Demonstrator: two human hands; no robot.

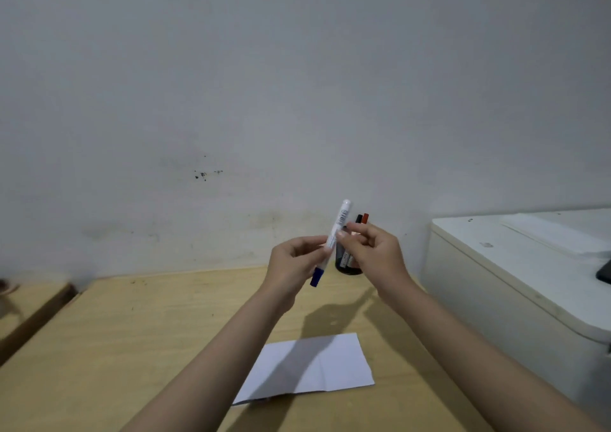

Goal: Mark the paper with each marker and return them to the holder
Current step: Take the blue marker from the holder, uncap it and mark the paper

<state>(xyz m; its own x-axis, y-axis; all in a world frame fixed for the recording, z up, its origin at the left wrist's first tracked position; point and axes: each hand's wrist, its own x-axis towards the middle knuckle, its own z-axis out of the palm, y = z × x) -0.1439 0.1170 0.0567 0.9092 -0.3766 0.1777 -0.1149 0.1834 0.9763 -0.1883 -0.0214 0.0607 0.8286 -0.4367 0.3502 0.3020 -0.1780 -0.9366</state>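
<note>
Both hands are raised above the wooden table (139, 349), gripping one white marker (335, 233) between them. The marker is tilted, its white end pointing up and slightly right, its blue cap (316, 277) at the lower end pointing down and left. The left hand (291, 266) has its fingers curled around the lower part of the barrel, just above the cap. The right hand (370, 253) pinches the middle of the barrel with thumb and fingertips. Just behind the hands, at the far edge of the table by the wall, stands a dark round holder (347, 263), largely hidden by the right hand. Two markers stand upright in it, one with a black cap (358, 219) and one with a red cap (365, 218), their tops showing above the fingers. A white sheet of paper (317, 368) lies flat on the near part of the table, below the forearms, with a crease across it and shadow over its left half; no marks can be made out on it. A white appliance (515, 282) sits to the right of the table.
</note>
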